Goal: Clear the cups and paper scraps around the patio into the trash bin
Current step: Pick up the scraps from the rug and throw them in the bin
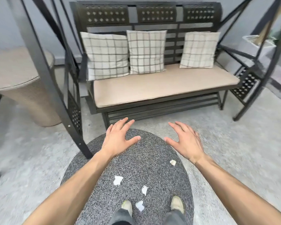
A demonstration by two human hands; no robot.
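Several white paper scraps lie on a round speckled grey rug (104, 189) at my feet: one scrap (118, 180) left of centre, one (144, 190) in the middle, one (140, 205) between my shoes, one (173, 162) under my right wrist. My left hand (118, 138) and my right hand (185, 140) hover palm down above the rug's far half, fingers spread, holding nothing. No cup or trash bin is in view.
A dark metal swing bench (154, 18) with a beige seat cushion (165, 85) and three checked pillows stands straight ahead. Its slanted frame leg (55, 88) comes down at the rug's left edge. A round wicker table (21, 75) stands at the left, a white planter (258, 44) at the far right.
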